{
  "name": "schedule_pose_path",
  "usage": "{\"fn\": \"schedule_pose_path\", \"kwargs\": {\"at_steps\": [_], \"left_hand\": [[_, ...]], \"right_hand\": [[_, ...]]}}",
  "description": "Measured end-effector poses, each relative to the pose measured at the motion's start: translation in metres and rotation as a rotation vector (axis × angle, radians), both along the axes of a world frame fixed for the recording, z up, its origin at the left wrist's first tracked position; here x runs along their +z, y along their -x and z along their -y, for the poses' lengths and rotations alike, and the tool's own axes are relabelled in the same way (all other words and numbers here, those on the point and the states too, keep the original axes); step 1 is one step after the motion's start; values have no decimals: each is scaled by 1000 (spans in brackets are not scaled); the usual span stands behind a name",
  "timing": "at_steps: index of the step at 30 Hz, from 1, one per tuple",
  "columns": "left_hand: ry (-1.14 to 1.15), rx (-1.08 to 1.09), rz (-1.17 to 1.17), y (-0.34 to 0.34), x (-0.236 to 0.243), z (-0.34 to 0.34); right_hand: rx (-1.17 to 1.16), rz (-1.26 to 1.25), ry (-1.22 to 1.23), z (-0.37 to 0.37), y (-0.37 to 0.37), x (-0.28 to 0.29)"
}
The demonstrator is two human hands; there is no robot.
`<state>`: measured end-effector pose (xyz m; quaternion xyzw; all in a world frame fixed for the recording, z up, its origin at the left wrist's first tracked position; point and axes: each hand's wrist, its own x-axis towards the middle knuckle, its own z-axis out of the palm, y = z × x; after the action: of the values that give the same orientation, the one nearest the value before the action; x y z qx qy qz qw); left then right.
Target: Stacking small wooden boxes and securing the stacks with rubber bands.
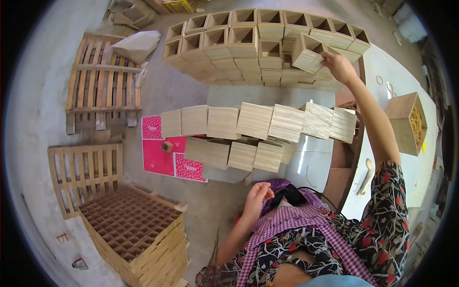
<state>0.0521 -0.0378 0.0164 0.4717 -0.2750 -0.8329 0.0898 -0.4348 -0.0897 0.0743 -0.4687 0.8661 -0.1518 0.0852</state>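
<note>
At the far right of the stacked wooden boxes, my right hand [340, 68] is closed on the rim of an open-topped wooden box [306, 59]. That box sits tilted, higher than its neighbours. My left hand [258, 198] is held near my body with its fingers curled together, and nothing shows in it. Between my hands and the stack runs a row of pale wooden boxes [222, 123] with their plain faces up. A second, shorter row of boxes [241, 156] lies nearer to me, by my left hand.
A pink printed sheet [158, 160] bears a small wooden cube [167, 147]. On the right table [416, 186] stands a wooden box of rubber bands [402, 125]. A gridded wooden stack [138, 258] rises at lower left, with pallets [103, 88] beyond it.
</note>
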Motion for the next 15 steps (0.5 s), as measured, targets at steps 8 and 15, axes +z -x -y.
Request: {"fn": "schedule_pose_path", "kwargs": {"at_steps": [8,15], "left_hand": [[1352,-458,-381,84,122,11],[1779,-862,-688,177,187,-25]], "right_hand": [[144,-182,319,-177,-93,126],[275,184,337,-280,-181,155]]}}
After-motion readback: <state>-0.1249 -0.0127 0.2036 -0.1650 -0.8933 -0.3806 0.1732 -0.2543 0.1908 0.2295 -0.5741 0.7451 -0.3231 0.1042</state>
